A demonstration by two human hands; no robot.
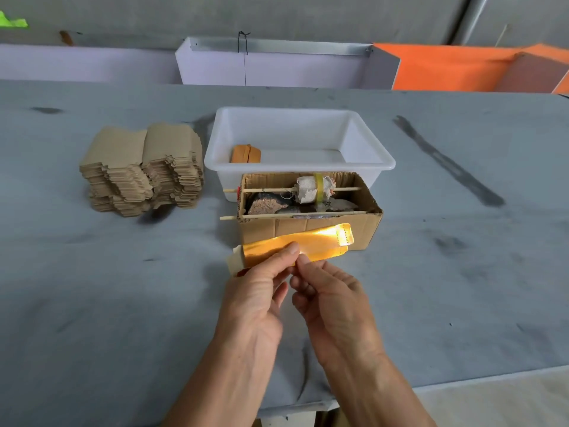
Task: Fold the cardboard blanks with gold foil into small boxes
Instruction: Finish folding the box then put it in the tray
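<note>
A gold-foil blank [295, 246] is held above the grey table [92, 288], just in front of a cardboard box [311, 223]. It is pinched by the left hand [255, 291] and by the right hand [332, 300]. Stacked blanks [141, 171] lie left of a white tub [298, 140].

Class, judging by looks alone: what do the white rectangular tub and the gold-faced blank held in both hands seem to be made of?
White rectangular tub: probably plastic, smooth and slightly translucent, with a rolled rim. Gold-faced blank: apparently thin cardboard with shiny metallic foil; it glares brightly, and a plain tan flap shows at its left end.
</note>
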